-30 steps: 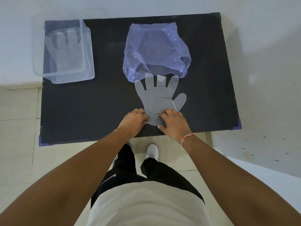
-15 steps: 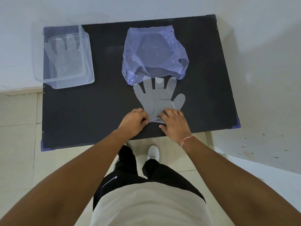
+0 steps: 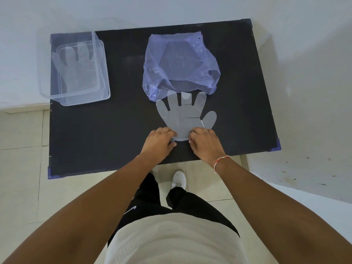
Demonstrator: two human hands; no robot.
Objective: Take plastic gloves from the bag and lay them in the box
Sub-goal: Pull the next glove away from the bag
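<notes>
A clear plastic glove point(image 3: 183, 115) lies flat on the black table, fingers pointing away from me, their tips just at the mouth of the crumpled purple bag point(image 3: 181, 65). My left hand point(image 3: 159, 142) pinches the glove's cuff at its left corner. My right hand point(image 3: 204, 142) pinches the cuff at its right corner. A clear plastic box point(image 3: 103, 73) stands at the table's far left with another clear glove point(image 3: 76, 71) lying flat inside it.
The black table point(image 3: 95, 130) has purple corner caps and sits against a white wall. Tiled floor, my legs and a white shoe point(image 3: 179, 180) show below its near edge. A white ledge runs along the right.
The hands have spread slightly apart along the cuff, and the glove's cuff edge now shows between them. The view shifted a little; glove, bag and box stay in place.
</notes>
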